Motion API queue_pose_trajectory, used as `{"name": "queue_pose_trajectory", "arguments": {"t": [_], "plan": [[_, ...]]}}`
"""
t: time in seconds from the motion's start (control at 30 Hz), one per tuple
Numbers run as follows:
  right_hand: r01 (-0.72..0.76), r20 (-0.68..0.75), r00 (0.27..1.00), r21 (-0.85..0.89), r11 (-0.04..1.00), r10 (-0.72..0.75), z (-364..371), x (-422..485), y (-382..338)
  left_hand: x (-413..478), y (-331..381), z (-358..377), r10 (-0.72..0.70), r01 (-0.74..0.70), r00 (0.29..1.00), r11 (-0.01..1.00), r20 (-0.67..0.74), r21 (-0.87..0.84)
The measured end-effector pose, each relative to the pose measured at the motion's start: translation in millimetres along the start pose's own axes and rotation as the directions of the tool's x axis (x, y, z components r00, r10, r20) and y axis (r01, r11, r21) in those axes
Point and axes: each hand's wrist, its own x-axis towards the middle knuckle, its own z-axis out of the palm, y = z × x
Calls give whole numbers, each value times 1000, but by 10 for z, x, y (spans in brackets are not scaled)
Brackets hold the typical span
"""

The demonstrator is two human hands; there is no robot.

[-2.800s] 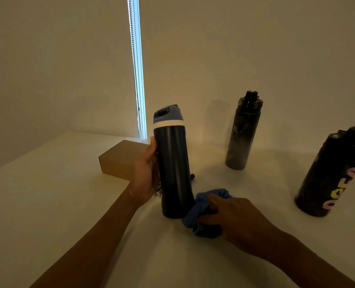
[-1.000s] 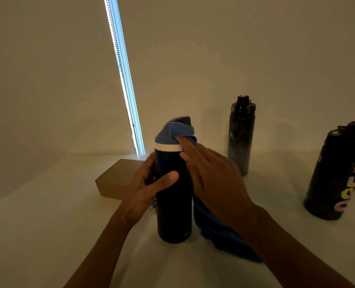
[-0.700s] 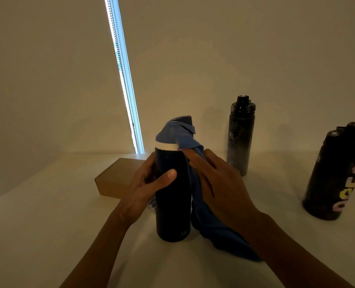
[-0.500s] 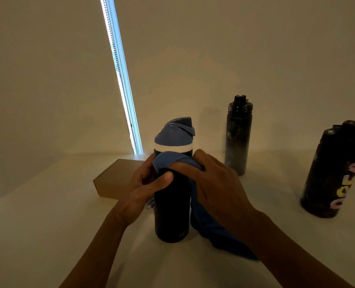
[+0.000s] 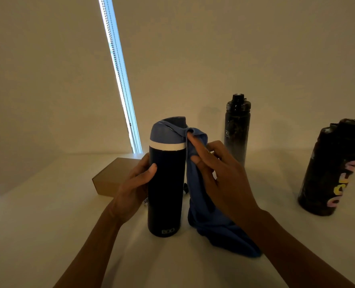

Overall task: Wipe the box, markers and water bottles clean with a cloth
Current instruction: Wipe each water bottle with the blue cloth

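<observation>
A dark navy bottle [image 5: 165,192] with a blue lid and white band stands upright at the centre of the white table. My left hand [image 5: 134,185] grips its left side. My right hand [image 5: 220,175] presses a blue cloth [image 5: 205,217] against the bottle's upper right side, by the lid; the cloth trails down onto the table. A brown cardboard box [image 5: 112,176] lies behind my left hand. Dark marker ends [image 5: 185,189] peek out behind the bottle, mostly hidden.
A slim black bottle [image 5: 236,129] stands at the back near the wall. A wide black bottle with coloured lettering [image 5: 332,169] stands at the right. A bright window slit with a bead chain [image 5: 120,80] runs down the wall. The white table [image 5: 37,225] spreads left.
My right hand has slid the cloth up from the front of the bottle's body to its upper right side by the lid. My left hand keeps its grip.
</observation>
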Motion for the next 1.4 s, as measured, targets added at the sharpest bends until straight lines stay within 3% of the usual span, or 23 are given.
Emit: {"name": "queue_pose_trajectory", "arguments": {"t": [0.2, 0.37, 0.53, 0.77, 0.93, 1.0, 1.07, 1.13, 1.27, 1.33, 1.4], "plan": [[8, -60, 998, -143, 990, -17, -114, 34, 46, -36, 62, -101, 13, -14, 1000, 992, 7, 126], [-6, -114, 993, -87, 996, -4, -181, 74, 68, -49, 152, -182, 143, -127, 989, 941, -30, 315], [-38, -69, 997, -23, 999, 36, -215, 60, 39, 4, 142, -243, 213, -183, 977, 865, -12, 468], [-55, -81, 995, -57, 997, 51, -301, 114, 94, 140, -38, -10, 252, -162, 956, 882, -153, 442], [-151, -83, 984, 110, 982, 160, -368, 166, 37, 258, -116, 66, 218, -143, 966, 898, -137, 416], [-229, -74, 967, 148, 962, 242, -359, 192, 78, 229, -145, 121, 290, -181, 938, 875, -187, 449], [-286, -48, 953, 178, 941, 299, -367, 246, 104, 151, -207, 175, 426, -255, 865, 830, -267, 497], [-324, 39, 945, 248, 913, 325, -368, 322, 74, 55, -252, 247, 495, -318, 834, 792, -244, 520], [-201, 98, 979, 377, 904, 177, -303, 533, -270, -26, -194, 416, 516, -382, 853, 719, -79, 581], [-90, 21, 996, 351, 932, 88, -302, 636, -337, -10, -180, 427, 480, -355, 874, 745, -83, 564], [-73, -39, 995, 311, 947, 90, -320, 711, -347, -5, -178, 396, 454, -337, 885, 774, -100, 536]]}}
